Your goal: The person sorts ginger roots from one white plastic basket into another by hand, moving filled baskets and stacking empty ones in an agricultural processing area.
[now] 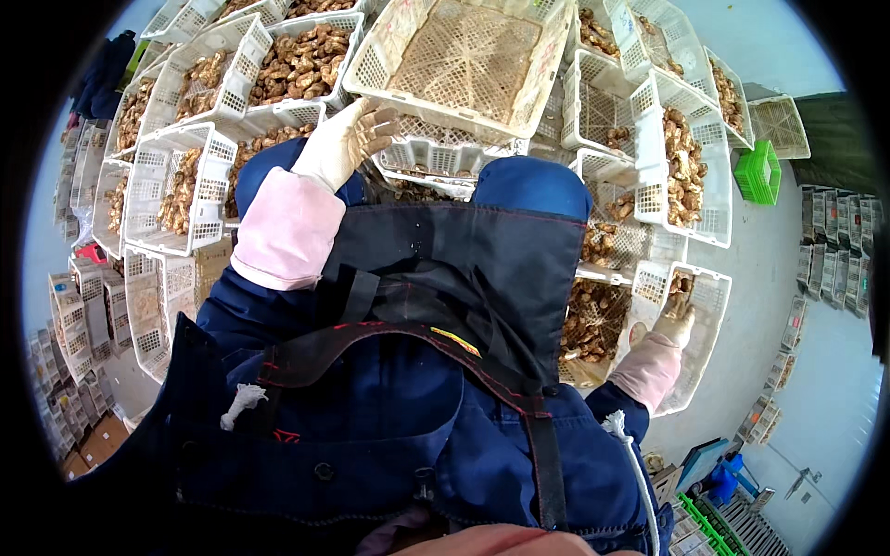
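My left hand (338, 148), in a pale glove with stained fingers, is open beside the left edge of a large white plastic crate (445, 108). That crate's mesh bottom is brown-stained and it rests on other crates in front of my knees. Low on the right, my right hand (677, 322), also gloved, reaches into a white crate (702, 357). Brown mushrooms (682, 281) lie at its fingertips; whether the fingers grip any is too small to tell. A crate of dark mushrooms (591, 320) stands just left of that hand.
Crates of brown mushrooms (301, 63) crowd the left and far side. More mushrooms fill a crate (683, 167) at right. Past it are a green basket (758, 173) and grey floor (751, 241). My dark apron (445, 250) spans my lap.
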`<state>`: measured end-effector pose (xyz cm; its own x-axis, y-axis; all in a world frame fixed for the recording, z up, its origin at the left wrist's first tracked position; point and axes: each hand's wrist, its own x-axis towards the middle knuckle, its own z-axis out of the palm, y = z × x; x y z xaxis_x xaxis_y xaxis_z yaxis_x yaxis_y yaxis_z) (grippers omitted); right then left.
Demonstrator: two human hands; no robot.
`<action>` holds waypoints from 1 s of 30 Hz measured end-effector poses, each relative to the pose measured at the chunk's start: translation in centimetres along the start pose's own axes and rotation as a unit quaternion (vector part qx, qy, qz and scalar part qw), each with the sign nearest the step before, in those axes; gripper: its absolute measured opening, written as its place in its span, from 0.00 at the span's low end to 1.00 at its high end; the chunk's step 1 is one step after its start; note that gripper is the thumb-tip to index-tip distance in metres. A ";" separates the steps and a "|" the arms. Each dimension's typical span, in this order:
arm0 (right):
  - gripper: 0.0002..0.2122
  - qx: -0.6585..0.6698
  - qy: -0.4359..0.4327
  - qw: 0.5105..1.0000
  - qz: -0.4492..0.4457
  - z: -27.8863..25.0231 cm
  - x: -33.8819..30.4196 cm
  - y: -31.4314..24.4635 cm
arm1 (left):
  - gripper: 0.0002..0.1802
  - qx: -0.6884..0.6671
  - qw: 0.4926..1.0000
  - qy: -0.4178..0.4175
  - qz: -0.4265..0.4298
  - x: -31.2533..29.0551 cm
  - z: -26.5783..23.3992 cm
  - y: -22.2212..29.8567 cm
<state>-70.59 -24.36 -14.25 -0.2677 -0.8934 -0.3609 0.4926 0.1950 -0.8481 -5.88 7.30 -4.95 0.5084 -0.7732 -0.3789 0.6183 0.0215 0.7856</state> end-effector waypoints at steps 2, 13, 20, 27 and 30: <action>0.19 -0.008 0.005 1.000 -0.009 3.1 -2.1 2.9 | 0.28 0.000 1.000 0.011 -0.001 -0.1 0.1 0.1; 0.22 -0.174 -0.044 0.979 0.093 1.7 -3.0 9.6 | 0.29 0.061 0.997 0.021 -0.033 0.1 1.8 0.4; 0.17 -0.290 -0.047 0.945 0.146 -2.8 -2.6 13.3 | 0.29 0.061 0.997 -0.016 -0.048 2.3 0.9 -1.4; 0.17 -0.326 -0.077 0.923 0.191 -2.4 -3.6 17.1 | 0.33 0.111 0.992 0.014 -0.060 3.4 2.7 -2.4; 0.19 -0.316 -0.089 0.918 0.225 -1.2 -3.1 18.3 | 0.31 0.132 0.988 0.027 -0.070 4.0 3.6 -2.6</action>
<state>-61.69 -17.51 -29.09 0.0122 -0.7058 -0.7083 -0.0727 0.7059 -0.7046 -7.58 1.86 -6.75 0.4642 -0.7220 -0.5131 0.5110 -0.2548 0.8209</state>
